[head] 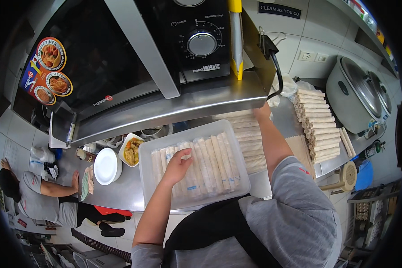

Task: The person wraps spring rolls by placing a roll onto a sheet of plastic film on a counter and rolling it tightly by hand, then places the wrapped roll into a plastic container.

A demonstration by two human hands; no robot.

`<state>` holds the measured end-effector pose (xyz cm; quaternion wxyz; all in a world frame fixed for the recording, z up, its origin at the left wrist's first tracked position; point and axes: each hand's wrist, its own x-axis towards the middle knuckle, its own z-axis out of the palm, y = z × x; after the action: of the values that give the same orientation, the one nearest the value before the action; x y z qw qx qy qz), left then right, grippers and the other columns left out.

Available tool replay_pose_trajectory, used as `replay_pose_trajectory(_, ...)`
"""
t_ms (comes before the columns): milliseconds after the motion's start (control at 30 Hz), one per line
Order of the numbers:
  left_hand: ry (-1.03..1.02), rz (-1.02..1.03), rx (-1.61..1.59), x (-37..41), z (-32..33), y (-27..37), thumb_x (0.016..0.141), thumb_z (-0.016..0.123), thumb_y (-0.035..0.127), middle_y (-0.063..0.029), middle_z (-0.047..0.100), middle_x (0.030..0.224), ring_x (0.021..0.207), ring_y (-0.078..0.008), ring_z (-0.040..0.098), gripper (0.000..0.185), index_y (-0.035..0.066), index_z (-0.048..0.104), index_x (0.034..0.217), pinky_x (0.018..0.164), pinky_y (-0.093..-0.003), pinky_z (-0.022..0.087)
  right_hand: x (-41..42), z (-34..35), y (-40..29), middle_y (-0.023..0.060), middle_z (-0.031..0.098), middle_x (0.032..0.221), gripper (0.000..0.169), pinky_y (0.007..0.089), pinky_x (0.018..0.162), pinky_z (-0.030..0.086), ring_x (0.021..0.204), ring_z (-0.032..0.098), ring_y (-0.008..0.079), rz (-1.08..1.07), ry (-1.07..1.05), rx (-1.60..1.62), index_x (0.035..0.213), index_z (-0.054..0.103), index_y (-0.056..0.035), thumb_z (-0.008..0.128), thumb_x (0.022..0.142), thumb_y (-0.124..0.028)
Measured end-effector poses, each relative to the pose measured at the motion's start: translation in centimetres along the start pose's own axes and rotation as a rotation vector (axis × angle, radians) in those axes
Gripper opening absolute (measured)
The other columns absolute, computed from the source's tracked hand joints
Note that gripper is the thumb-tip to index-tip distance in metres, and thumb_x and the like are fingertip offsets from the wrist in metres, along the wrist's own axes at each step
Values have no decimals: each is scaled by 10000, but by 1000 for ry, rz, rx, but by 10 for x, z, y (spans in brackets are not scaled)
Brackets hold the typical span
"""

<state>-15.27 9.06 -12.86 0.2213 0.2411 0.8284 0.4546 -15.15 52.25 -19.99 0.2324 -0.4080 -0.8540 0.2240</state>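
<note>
A translucent plastic tub point(238, 144) stands before me on the steel counter. Side by side in it lie several long pale wrapped rolls point(217, 160) in clear plastic bags with blue print. My left hand point(178, 167) hovers over these rolls, fingers loosely curled and apart, with nothing visible in it. To the tub's right is a stack of unbagged rolls point(249, 140). My right hand point(262, 111) reaches to the far end of that stack, beside white plastic; the shelf edge hides its fingers, so its grip cannot be seen.
A steel shelf point(174, 109) with a microwave oven point(104, 50) overhangs the counter. Another roll pile point(316, 127) and a large rice cooker point(351, 93) stand right. Left are a bowl of food point(131, 149), white round containers point(108, 166) and another person point(40, 191) leaning on the counter.
</note>
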Motion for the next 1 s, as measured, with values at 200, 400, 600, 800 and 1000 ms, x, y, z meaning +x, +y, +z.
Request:
replay_pose_trajectory(200, 14, 16, 97, 12, 8, 9, 899, 638, 156, -112, 592, 1170, 808, -178, 605, 364, 56, 587, 1245, 783, -297, 505, 11, -1, 33, 128, 512, 1244, 438, 493, 817, 494, 981, 635, 321, -121, 136, -302, 1150, 568, -30, 669, 820, -299)
replay_pose_trajectory(400, 62, 129, 282, 5, 11, 25, 871, 607, 116, -167, 581, 1212, 982, -297, 614, 323, 28, 616, 1181, 893, -369, 497, -71, -87, -43, 170, 634, 873, 173, 477, 742, 485, 863, 607, 379, -294, 53, 19, 895, 673, -35, 632, 850, -197)
replay_pose_trajectory(600, 95, 378, 583, 40, 1, 11, 849, 536, 35, -185, 557, 1266, 1202, -347, 521, 367, -8, 583, 1210, 1009, -412, 439, -182, -114, -137, 187, 639, 984, 180, 421, 812, 515, 933, 623, 349, -853, -589, 65, 995, 653, -16, 520, 885, -68)
replay_pose_trajectory(800, 119, 318, 743, 52, 0, -14, 845, 539, 94, -185, 532, 1270, 1169, -352, 529, 414, 1, 530, 1249, 982, -440, 452, -203, -42, -178, 199, 572, 1195, 295, 410, 934, 492, 1074, 585, 340, -787, -753, -159, 1145, 572, 48, 435, 917, -80)
replay_pose_trajectory(1000, 145, 203, 747, 49, 4, 3, 858, 554, 141, -161, 523, 1254, 1156, -325, 531, 366, 35, 553, 1209, 951, -466, 445, -199, -12, -164, 181, 554, 1230, 346, 420, 972, 461, 1215, 498, 321, -848, -616, -149, 1214, 570, 14, 440, 906, -79)
